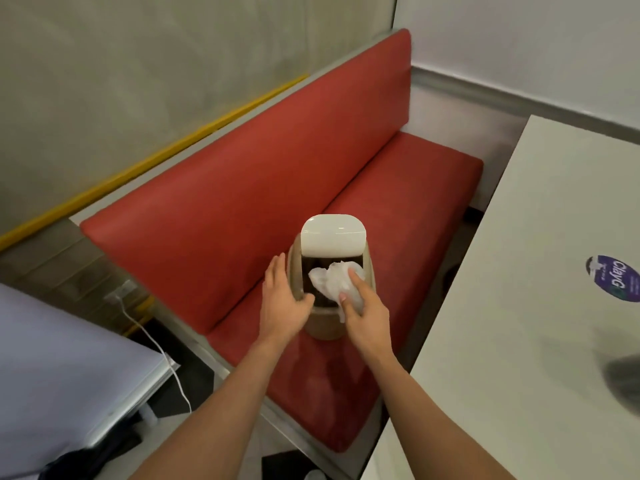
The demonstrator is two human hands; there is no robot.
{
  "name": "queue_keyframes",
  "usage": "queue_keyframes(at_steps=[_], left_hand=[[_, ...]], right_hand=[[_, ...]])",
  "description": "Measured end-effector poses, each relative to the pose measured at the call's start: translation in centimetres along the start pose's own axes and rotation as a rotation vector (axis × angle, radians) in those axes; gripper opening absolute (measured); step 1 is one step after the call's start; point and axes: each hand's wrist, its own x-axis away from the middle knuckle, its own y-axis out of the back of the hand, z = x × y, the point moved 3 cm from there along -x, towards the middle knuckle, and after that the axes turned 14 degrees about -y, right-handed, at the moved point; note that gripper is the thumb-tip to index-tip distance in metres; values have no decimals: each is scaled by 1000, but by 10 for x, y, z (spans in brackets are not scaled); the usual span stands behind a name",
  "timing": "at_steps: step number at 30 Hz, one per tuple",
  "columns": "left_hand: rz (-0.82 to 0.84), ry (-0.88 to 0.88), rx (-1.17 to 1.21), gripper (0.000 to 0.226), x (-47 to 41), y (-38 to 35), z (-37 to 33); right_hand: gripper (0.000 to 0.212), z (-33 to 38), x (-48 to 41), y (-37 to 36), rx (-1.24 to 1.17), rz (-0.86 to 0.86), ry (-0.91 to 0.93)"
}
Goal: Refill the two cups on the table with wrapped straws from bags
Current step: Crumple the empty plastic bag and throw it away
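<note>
Crumpled clear plastic (334, 282) sat pinched in your right hand (363, 315) over the bin (332, 299), while your open, empty left hand (282, 303) steadied its side.

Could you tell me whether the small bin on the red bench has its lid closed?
No, the white lid of the bin is swung up, and the right hand pushes crumpled clear plastic into the opening.

Dark blurred object (625, 379) cut off at right edge of desk (540, 306), bin interior (311, 268) hidden in darkness, sticker (616, 277) small print unreadable
</note>
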Motion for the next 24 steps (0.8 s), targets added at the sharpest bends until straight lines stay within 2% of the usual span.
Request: queue_keyframes(at_steps=[3, 5, 11, 16, 21, 24], left_hand=[[184, -95, -28, 130, -8, -21, 24], [205, -118, 4, 141, -10, -30, 33], [134, -164, -28, 117, -11, -38, 48], [127, -169, -51, 110, -6, -39, 48], [143, -130, -56, 118, -4, -33, 39], [108, -153, -120, 94, 5, -27, 23]], right_hand=[[51, -6, -20, -10, 135, 17, 6], [53, -7, -29, -17, 168, 10, -3], [42, 1, -47, -35, 145, -70, -77], [53, 11, -55, -52, 431, 131, -65], [36, 15, -33, -11, 385, 21, -31], [32, 2, -13, 16, 360, -53, 70]])
